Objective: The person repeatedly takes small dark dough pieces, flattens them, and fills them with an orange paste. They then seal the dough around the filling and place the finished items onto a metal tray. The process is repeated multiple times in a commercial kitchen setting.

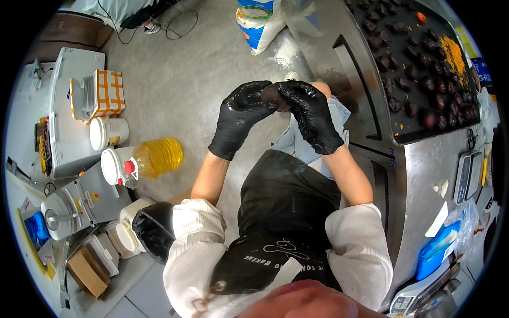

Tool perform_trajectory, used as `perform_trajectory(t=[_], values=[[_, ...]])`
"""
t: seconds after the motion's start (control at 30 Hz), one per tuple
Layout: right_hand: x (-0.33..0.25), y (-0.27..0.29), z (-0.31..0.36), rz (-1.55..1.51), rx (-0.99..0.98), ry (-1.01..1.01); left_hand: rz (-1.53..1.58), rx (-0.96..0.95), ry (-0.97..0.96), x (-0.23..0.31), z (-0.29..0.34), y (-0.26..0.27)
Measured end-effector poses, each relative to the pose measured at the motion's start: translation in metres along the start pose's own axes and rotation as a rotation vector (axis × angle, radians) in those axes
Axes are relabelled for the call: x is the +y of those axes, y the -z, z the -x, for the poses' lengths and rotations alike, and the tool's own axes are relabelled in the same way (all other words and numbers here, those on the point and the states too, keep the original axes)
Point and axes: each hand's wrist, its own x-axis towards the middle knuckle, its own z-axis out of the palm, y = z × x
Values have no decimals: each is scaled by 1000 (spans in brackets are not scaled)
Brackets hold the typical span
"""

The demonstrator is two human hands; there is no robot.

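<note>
I log 1 dark lump point(272, 97) between left hand point(243, 105) and right hand point(312, 112), touching both, neither nearer. Fingers of both closed on it. Long axis: I cannot tell.

white capital letters point(256, 258) cross the black cloth apron point(289, 212), partly covered by a pale strip point(288, 272), beside a looping white drawing point(286, 249); print on the blue-and-white plastic sack point(260, 25) is unreadably small.
</note>
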Motion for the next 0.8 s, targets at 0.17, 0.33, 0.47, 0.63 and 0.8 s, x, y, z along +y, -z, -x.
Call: perform_trajectory(t=[0.17,0.33,0.47,0.63,0.8], values=[[-14,-8,4,88,-27,-49,-133,-13,85,9,1,8],[-19,-5,5,334,-166,-24,-180,-87,15,13,-2,9],[-14,-2,5,200,-123,-55,-81,-67,46,7,1,7],[-13,1,5,244,-121,-57,-168,-118,102,12,1,11],[-5,13,5,189,-117,-68,-245,-147,50,7,-2,21]])
